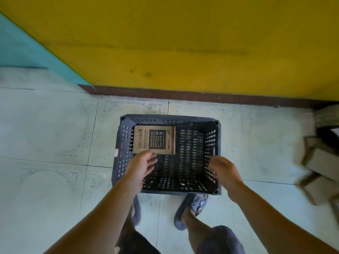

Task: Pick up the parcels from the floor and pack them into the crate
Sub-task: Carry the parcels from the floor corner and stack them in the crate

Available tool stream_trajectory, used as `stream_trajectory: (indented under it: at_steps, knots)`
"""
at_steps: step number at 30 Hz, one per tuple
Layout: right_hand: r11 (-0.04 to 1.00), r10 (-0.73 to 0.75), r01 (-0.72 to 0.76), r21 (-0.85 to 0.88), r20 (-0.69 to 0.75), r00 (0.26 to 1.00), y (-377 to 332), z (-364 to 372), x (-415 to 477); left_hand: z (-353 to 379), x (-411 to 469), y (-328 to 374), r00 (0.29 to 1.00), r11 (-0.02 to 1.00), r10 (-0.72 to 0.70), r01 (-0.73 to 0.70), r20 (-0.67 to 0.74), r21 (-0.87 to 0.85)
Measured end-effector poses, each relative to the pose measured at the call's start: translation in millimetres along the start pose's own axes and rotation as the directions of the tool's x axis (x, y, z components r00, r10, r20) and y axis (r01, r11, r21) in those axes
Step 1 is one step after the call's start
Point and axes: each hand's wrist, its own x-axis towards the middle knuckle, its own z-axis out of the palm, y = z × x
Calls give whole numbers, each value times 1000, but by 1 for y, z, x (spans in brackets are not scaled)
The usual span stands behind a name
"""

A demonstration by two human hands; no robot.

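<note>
My left hand [142, 167] hung loose-fingered and empty, its tips at the near edge of the flat brown printed cardboard parcel [154, 140]; I could not tell if they touched. My right hand [222, 170], likewise empty and relaxed, hovered alongside over the dark grey perforated plastic crate [168, 119]. One parcel lay packed beyond my left hand; blurred cardboard boxes [319, 162] well past my right hand seemed left to fetch.

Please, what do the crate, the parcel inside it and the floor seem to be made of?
The crate looks like moulded plastic, dark grey and matt: its walls and bottom are pierced with regular slots. The parcel is brown cardboard, matt, with black print. The floor is pale hard tile, perhaps ceramic or terrazzo: thin joint lines, dark speckles.
</note>
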Motion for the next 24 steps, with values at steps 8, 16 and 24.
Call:
stream_trajectory:
  at_steps: [8,16,24]
  knots:
    - [987,-70,97,126,-205,976,-10,-99,-177,44,-175,34,961,934,160,-221,226,282]
    - [955,-49,144,261,-340,939,48,-157,-268,128,-255,17,928,960,103,-187,358,210]
    - [845,16,229,484,-450,893,107,-256,-311,245,-316,-8,848,836,138,-377,511,400]
